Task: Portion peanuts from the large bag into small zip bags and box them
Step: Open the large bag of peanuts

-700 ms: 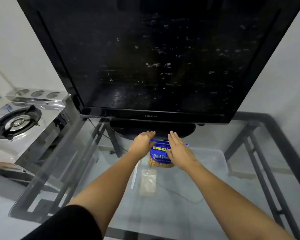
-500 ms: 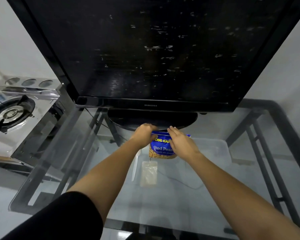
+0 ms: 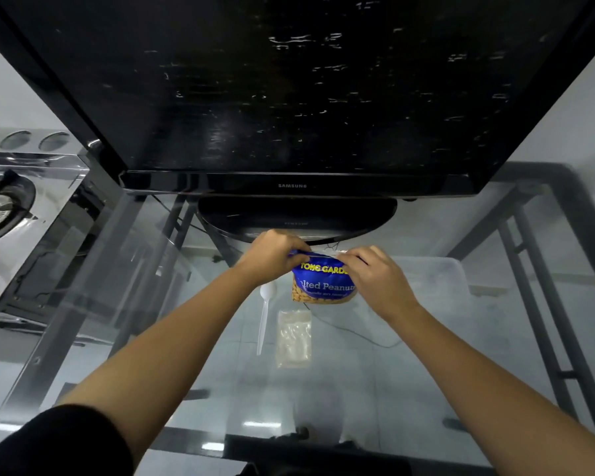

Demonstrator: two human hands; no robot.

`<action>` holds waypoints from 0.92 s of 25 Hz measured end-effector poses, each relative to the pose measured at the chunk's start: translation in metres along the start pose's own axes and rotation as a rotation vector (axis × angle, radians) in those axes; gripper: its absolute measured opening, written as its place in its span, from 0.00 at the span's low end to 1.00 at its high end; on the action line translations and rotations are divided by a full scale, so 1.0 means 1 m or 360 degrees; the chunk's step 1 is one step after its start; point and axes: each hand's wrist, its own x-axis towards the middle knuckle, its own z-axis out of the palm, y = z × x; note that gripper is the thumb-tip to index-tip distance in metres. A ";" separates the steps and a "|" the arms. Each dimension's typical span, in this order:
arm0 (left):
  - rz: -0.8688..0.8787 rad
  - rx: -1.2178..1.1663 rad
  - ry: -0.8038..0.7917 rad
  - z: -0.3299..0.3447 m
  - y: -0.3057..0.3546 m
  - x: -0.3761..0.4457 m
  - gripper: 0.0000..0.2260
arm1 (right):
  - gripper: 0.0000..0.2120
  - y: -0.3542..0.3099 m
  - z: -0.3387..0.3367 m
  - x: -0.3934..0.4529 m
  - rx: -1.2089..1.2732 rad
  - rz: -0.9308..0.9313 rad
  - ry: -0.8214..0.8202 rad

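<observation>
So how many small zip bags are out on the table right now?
1 visible as a pile: the small zip bags lie flat on the glass table, below the peanut bag, right of the spoon. May be several stacked.

The peanut bag [image 3: 323, 283] has its top corners hidden under the left hand [image 3: 272, 257] and right hand [image 3: 375, 280]. The first letters of its name are covered. Beside it, the spoon [image 3: 264, 314] bowl sits partly behind the left wrist.
</observation>
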 end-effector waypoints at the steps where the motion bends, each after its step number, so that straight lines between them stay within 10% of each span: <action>1: -0.0002 -0.0069 -0.0006 0.000 -0.001 0.000 0.12 | 0.24 -0.003 0.001 0.000 0.0051 0.0040 0.0071; 11: -0.0324 -0.0627 -0.0438 -0.024 0.014 0.029 0.04 | 0.13 -0.009 0.002 0.011 0.0294 0.0327 0.0075; 23: 0.0236 0.0325 -0.0217 -0.015 0.025 0.038 0.09 | 0.10 -0.012 -0.006 0.025 0.0415 0.0503 -0.0114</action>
